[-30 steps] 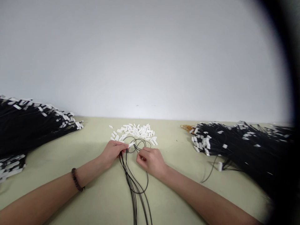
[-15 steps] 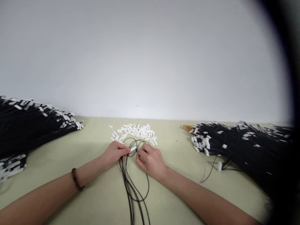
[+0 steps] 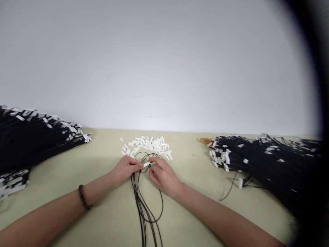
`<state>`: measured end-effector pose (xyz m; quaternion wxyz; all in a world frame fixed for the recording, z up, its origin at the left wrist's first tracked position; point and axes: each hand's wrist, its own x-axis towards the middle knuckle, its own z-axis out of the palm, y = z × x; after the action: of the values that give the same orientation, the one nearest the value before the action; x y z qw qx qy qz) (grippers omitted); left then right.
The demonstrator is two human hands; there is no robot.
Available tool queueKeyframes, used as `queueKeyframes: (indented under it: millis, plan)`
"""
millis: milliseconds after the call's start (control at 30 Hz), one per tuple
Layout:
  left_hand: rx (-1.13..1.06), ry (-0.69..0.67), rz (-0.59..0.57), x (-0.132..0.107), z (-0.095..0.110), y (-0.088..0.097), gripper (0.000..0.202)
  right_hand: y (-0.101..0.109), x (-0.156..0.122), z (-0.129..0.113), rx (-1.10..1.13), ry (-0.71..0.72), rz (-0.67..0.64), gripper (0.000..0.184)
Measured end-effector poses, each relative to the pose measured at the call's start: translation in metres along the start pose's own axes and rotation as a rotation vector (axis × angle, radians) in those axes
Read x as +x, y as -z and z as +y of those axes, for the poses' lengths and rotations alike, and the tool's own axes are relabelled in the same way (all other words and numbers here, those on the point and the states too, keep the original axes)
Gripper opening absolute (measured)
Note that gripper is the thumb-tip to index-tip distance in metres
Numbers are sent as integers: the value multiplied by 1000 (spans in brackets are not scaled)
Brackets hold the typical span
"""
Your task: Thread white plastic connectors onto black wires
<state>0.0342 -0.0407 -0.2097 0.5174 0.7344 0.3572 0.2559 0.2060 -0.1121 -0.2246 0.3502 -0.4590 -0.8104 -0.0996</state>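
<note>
Between thumb and fingers, my left hand (image 3: 128,167) pinches a small white connector housing (image 3: 146,164), which points toward my right hand. Close against its free end is my right hand (image 3: 164,174), with its thumb and fingers closed around the thin black wires (image 3: 149,166); the exact grip is partly hidden. One right finger reaches over to the end of the housing. The black wires (image 3: 144,209) loop around both hands and trail down toward the front edge of the view. I cannot tell whether a wire tip is inside the housing.
Just behind my hands lies a scattered pile of white housings (image 3: 151,144). Large bundles of black wires with white ends lie at the left (image 3: 33,137) and right (image 3: 254,154). An orange wire coil (image 3: 204,140) pokes out beside the right bundle. A pale wall (image 3: 164,68) stands behind the table.
A finger of my right hand has lifted and stretched left onto the white housing. My left hand stays nearly in place, still pinching it.
</note>
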Motion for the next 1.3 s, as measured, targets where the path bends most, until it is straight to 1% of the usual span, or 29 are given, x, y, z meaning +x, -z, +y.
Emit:
queueKeyframes:
  millis: [100, 233, 300, 333, 367, 400, 467, 500, 533, 567, 600, 633, 700, 767, 833, 867, 900, 933, 967, 1000, 1033, 1067, 1133, 1167, 1233, 1300]
  plan:
    - [-36, 23, 66, 4, 3, 7, 32, 4, 0, -2, -26, -48, 77, 10]
    - [-74, -48, 200, 10, 18, 32, 32, 7, -1, -3, -7, -100, 160, 13]
    - [-135, -86, 257, 11, 30, 46, 31, 4, -1, -2, 87, -141, 182, 15]
    - [-171, -109, 270, 9, 36, 51, 29, 2, -1, -1, 169, -177, 174, 16]
    - [-207, -139, 273, 7, 43, 55, 28, 0, -1, 1, 285, -224, 141, 17]
    - [-236, -175, 261, 3, 51, 58, 26, -3, 0, 3, 431, -276, 71, 20]
    - [-251, -239, 191, -8, 66, 58, 23, -5, 2, 7, 760, -384, -148, 26]
    - [-227, -252, 129, -14, 73, 57, 23, -4, 2, 10, 914, -433, -258, 29]
    - [-184, -254, 55, -19, 80, 54, 23, -3, 3, 14, 1050, -479, -338, 30]
    - [-129, -245, -28, -24, 85, 51, 24, 0, 4, 18, 1166, -524, -380, 31]
    - [-70, -231, -111, -27, 88, 47, 26, 4, 5, 22, 1263, -569, -387, 32]
    - [-14, -217, -187, -29, 89, 43, 27, 9, 6, 27, 1342, -619, -361, 32]
    - [73, -192, -300, -29, 83, 34, 28, 19, 9, 38, 1433, -721, -260, 32]
    - [132, -165, -356, -23, 68, 25, 29, 28, 12, 48, 1441, -780, -181, 32]
    - [176, -125, -357, -16, 48, 17, 31, 34, 16, 53, 1355, -784, -179, 34]
    - [183, -100, -345, -13, 38, 13, 30, 36, 17, 53, 1244, -766, -191, 35]
    - [166, -81, -317, -10, 30, 11, 30, 38, 19, 51, 1078, -730, -178, 35]
    - [145, -65, -285, -7, 23, 9, 29, 38, 20, 46, 871, -670, -131, 34]
    - [121, -48, -252, -6, 18, 8, 29, 38, 20, 38, 656, -581, -68, 32]
    - [95, -32, -215, -5, 14, 7, 29, 38, 21, 29, 466, -462, -18, 29]
    - [70, -18, -182, -4, 11, 7, 29, 38, 20, 17, 319, -314, -8, 28]
    - [43, -4, -154, -4, 9, 7, 29, 37, 20, 5, 209, -152, -41, 27]
    - [-6, 6, -127, -4, 7, 7, 29, 35, 18, -19, 34, 153, -201, 23]
    - [-24, 3, -122, -3, 6, 7, 29, 33, 17, -28, -59, 266, -270, 20]
    - [-42, 2, -104, -2, 3, 6, 30, 28, 15, -40, -224, 398, -329, 18]
    - [-52, 18, -41, 0, 1, 6, 30, 24, 12, -43, -294, 459, -346, 17]
